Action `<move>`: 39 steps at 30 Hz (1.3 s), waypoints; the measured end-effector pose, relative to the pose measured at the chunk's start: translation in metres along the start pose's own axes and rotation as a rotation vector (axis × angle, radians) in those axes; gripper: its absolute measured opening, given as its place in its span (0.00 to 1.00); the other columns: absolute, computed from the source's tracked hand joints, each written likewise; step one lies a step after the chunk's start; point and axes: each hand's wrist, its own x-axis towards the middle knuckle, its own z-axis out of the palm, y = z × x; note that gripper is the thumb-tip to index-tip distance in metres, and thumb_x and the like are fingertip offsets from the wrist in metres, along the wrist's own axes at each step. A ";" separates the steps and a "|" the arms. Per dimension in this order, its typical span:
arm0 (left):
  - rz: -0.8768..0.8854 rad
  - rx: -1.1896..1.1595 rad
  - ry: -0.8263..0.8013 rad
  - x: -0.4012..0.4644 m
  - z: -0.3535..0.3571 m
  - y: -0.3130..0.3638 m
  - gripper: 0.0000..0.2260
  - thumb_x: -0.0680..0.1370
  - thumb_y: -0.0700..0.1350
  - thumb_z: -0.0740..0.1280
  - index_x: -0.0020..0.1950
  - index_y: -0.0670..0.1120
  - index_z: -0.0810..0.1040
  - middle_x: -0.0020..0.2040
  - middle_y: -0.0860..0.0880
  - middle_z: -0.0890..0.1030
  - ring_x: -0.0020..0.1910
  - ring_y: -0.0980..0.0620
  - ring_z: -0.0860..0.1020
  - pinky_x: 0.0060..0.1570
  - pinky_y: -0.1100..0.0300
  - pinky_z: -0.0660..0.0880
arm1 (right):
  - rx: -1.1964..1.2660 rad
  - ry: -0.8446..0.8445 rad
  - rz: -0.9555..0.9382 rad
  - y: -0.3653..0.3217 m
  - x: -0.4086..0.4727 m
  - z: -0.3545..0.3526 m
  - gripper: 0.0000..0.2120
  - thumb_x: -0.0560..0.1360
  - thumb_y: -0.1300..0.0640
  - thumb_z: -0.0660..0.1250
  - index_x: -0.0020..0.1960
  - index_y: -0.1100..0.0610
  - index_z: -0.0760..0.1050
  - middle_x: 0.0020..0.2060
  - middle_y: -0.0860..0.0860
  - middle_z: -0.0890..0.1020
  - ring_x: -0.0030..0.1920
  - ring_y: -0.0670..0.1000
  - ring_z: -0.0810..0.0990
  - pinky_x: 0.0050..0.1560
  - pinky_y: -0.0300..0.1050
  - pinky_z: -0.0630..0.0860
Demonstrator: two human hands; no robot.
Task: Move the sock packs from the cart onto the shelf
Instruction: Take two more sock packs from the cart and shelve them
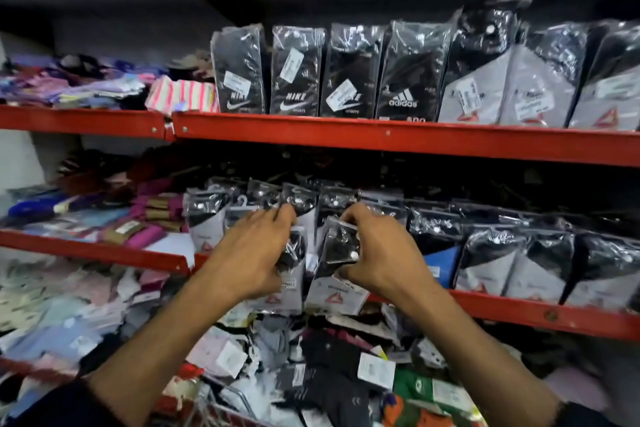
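The middle shelf (540, 314) already carries rows of black-and-grey sock packs, yet the cart (221, 402) below looks heaped with more, so I'd say much is left. The left hand (256, 246) and right hand (377, 253) each have fingers curled closed around a sock pack (337, 284) at the shelf's front edge.

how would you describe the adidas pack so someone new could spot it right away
Start at the top red shelf, where a row of black sock packs stands upright along the front edge. Counting from the left end of that row, the adidas pack is fourth, just right of three Nike packs. It alone shows a white three-stripe logo instead of a swoosh.
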 end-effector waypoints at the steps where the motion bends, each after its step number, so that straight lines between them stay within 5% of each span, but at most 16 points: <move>1: 0.001 -0.003 0.004 0.009 -0.004 -0.005 0.29 0.66 0.40 0.74 0.61 0.47 0.64 0.50 0.48 0.74 0.52 0.45 0.75 0.40 0.57 0.65 | 0.002 0.008 -0.001 -0.001 0.008 -0.003 0.32 0.64 0.52 0.81 0.62 0.51 0.67 0.41 0.50 0.80 0.42 0.55 0.78 0.37 0.51 0.76; 10: 0.007 -0.065 -0.035 0.088 -0.017 -0.037 0.27 0.66 0.38 0.73 0.61 0.46 0.66 0.42 0.52 0.70 0.43 0.47 0.74 0.27 0.58 0.59 | 0.006 -0.020 0.045 -0.001 0.089 -0.009 0.37 0.57 0.53 0.84 0.61 0.53 0.71 0.50 0.54 0.84 0.51 0.59 0.81 0.47 0.51 0.79; 17: -0.005 -0.180 -0.112 0.122 -0.012 -0.044 0.26 0.67 0.39 0.74 0.61 0.46 0.67 0.46 0.50 0.75 0.45 0.45 0.76 0.38 0.53 0.69 | -0.001 -0.100 0.078 0.007 0.120 0.002 0.39 0.56 0.54 0.86 0.63 0.54 0.73 0.53 0.55 0.84 0.52 0.58 0.83 0.51 0.52 0.81; 25: -0.001 -0.188 -0.132 0.135 0.023 -0.054 0.27 0.67 0.37 0.73 0.63 0.46 0.67 0.39 0.54 0.70 0.43 0.45 0.76 0.33 0.55 0.67 | -0.028 -0.158 0.117 0.012 0.126 0.028 0.40 0.59 0.53 0.86 0.65 0.57 0.71 0.54 0.57 0.84 0.53 0.60 0.83 0.49 0.49 0.80; 28: 0.014 -0.205 -0.152 0.137 0.040 -0.059 0.29 0.67 0.36 0.73 0.64 0.46 0.66 0.43 0.51 0.74 0.46 0.45 0.78 0.37 0.51 0.73 | -0.050 -0.176 0.120 0.015 0.125 0.041 0.40 0.60 0.52 0.85 0.66 0.57 0.69 0.54 0.58 0.83 0.53 0.60 0.83 0.44 0.48 0.75; 31: 0.027 -0.242 -0.171 0.140 0.057 -0.062 0.30 0.66 0.36 0.74 0.65 0.45 0.65 0.49 0.47 0.77 0.46 0.45 0.77 0.34 0.55 0.68 | -0.079 -0.168 0.106 0.020 0.125 0.053 0.42 0.62 0.53 0.84 0.69 0.57 0.68 0.57 0.58 0.83 0.56 0.61 0.83 0.44 0.47 0.74; 39: 0.030 -0.278 -0.248 0.152 0.092 -0.066 0.32 0.68 0.36 0.76 0.68 0.43 0.65 0.62 0.42 0.76 0.62 0.41 0.77 0.59 0.49 0.76 | -0.188 -0.184 0.063 0.027 0.124 0.072 0.42 0.64 0.50 0.83 0.70 0.58 0.68 0.64 0.59 0.79 0.64 0.62 0.78 0.57 0.52 0.78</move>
